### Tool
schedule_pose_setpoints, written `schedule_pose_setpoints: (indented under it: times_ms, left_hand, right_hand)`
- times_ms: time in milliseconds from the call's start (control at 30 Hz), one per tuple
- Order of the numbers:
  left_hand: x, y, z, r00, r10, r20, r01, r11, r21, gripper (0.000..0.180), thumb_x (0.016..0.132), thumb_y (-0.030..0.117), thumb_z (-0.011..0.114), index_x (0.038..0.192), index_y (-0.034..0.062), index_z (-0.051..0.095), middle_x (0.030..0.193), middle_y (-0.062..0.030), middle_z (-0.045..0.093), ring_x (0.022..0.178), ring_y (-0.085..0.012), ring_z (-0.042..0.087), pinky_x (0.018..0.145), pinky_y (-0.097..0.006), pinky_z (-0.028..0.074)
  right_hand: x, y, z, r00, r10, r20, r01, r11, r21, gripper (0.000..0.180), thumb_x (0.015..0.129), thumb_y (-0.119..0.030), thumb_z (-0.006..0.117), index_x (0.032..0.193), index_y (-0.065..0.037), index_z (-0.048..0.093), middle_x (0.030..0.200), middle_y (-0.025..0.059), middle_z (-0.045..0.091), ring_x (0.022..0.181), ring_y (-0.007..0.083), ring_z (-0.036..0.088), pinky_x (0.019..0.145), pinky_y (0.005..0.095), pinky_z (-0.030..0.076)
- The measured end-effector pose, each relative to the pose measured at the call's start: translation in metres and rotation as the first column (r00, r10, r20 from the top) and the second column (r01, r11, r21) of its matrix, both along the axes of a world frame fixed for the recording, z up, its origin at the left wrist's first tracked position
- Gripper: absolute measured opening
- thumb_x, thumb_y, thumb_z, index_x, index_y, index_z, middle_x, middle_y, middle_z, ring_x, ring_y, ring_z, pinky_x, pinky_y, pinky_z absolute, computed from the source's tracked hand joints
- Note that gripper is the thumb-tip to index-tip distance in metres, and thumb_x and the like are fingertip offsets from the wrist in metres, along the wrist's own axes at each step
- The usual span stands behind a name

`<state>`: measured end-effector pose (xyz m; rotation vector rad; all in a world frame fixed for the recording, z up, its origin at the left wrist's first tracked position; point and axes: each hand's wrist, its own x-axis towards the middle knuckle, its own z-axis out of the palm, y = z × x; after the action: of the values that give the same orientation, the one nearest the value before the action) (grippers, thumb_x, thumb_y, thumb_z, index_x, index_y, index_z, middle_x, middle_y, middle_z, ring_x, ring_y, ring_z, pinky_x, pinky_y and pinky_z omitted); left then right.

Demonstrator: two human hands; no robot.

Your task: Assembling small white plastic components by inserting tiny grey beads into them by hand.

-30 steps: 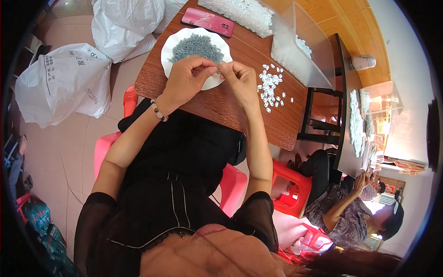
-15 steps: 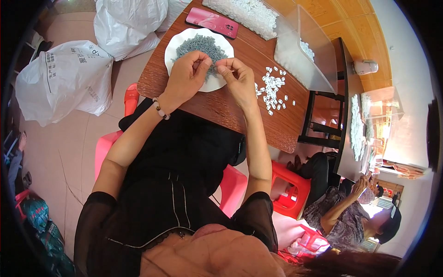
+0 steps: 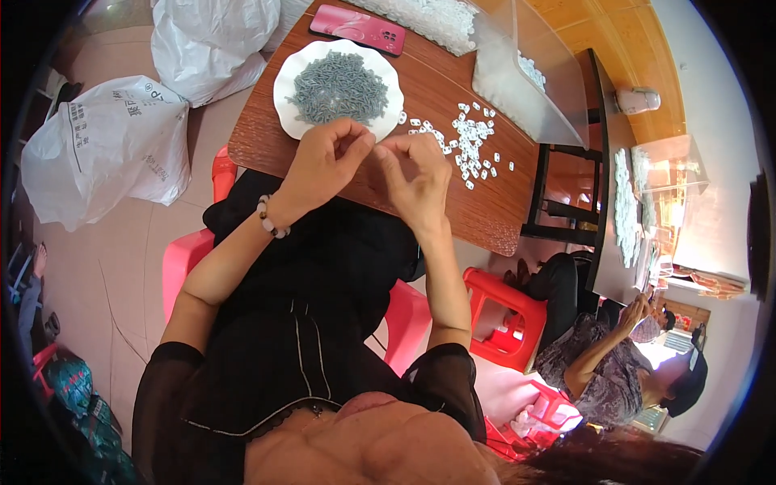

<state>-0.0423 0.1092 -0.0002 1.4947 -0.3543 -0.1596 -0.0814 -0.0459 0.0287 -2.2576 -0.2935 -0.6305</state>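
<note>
While both hands met above the near edge of the bench (image 3: 501,214), the left hand (image 3: 323,162) had its thumb and forefinger pinched together at the tips, and the right hand (image 3: 416,174) pinched toward it, fingertips almost touching. Whatever sat between them was too small to make out; probably one tiny part from each supply, so I cannot tell what either grip was clamped on.

To the far left of the left hand lay two white sacks (image 3: 109,141) on the floor. Just beyond the left grip stood the white plate (image 3: 283,93) heaped with small grey pieces (image 3: 339,85), its rim nearly under the knuckles. Past the plate lay a red phone (image 3: 360,28). Just beyond and right of the right grip, white clips (image 3: 469,145) were scattered loose on the wood, with a clear bin (image 3: 517,81) of more behind them. Well off to the right, another person (image 3: 614,356) sat at a second table.

The step seemed to be a fine joining of two parts. Done well, it would call for holding the pinch low over the bench so that a slip lands on wood, lining the parts up before pressing, and keeping the wrists clear of the plate's rim.
</note>
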Motion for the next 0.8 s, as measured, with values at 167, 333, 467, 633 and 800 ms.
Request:
schedule_pose_setpoints:
  times_ms: [167,333,467,633,800]
  left_hand:
    - [-0.026,-0.001,-0.006,0.921,-0.282,-0.268,0.246,0.956,-0.159,0.019,0.090,0.018,0.063,0.089,-0.0009,0.065,0.071,0.0009,0.061,0.062,-0.0016,0.049,0.053,-0.018,0.038]
    - [-0.035,-0.003,-0.006,0.808,-0.429,-0.405,0.389,0.903,-0.181,0.022,0.089,0.022,0.066,0.087,0.0003,0.066,0.069,0.0016,0.060,0.060,-0.0026,0.049,0.053,-0.017,0.038]
    - [-0.038,-0.003,-0.011,0.780,-0.455,-0.429,0.431,0.888,-0.159,0.022,0.087,0.023,0.068,0.086,0.0004,0.067,0.070,0.0008,0.061,0.060,-0.0031,0.050,0.053,-0.017,0.039]
    - [-0.041,-0.004,-0.011,0.801,-0.428,-0.420,0.396,0.903,-0.166,0.020,0.086,0.021,0.069,0.087,0.0009,0.068,0.071,0.0003,0.062,0.060,-0.0035,0.051,0.053,-0.018,0.040]
    - [-0.042,-0.003,-0.014,0.810,-0.400,-0.429,0.362,0.916,-0.171,0.019,0.087,0.020,0.068,0.088,0.0009,0.067,0.074,-0.0003,0.063,0.063,-0.0036,0.053,0.055,-0.018,0.041]
  right_hand:
    - [-0.039,-0.006,-0.003,0.994,0.014,0.107,-0.007,0.998,-0.069,0.013,0.071,0.002,0.071,0.079,-0.003,0.063,0.078,0.0099,0.061,0.073,0.0273,0.056,0.065,0.0348,0.044]
    - [-0.065,-0.015,-0.008,0.992,0.030,0.125,-0.019,0.995,-0.094,0.020,0.067,0.007,0.072,0.081,-0.002,0.061,0.080,0.0089,0.061,0.075,0.0266,0.056,0.065,0.0347,0.045]
    - [-0.071,-0.018,-0.012,0.992,0.044,0.122,-0.034,0.996,-0.085,0.021,0.065,0.008,0.072,0.081,-0.002,0.061,0.080,0.0088,0.062,0.075,0.0263,0.056,0.066,0.0345,0.045]
    - [-0.071,-0.021,-0.015,0.993,0.054,0.107,-0.044,0.995,-0.094,0.020,0.068,0.006,0.072,0.083,-0.003,0.062,0.080,0.0087,0.063,0.074,0.0252,0.057,0.067,0.0329,0.045]
    - [-0.064,-0.029,-0.011,0.999,0.032,0.027,-0.029,0.995,-0.096,0.014,0.070,0.002,0.071,0.081,-0.003,0.064,0.079,0.0089,0.063,0.075,0.0264,0.057,0.067,0.0345,0.046]
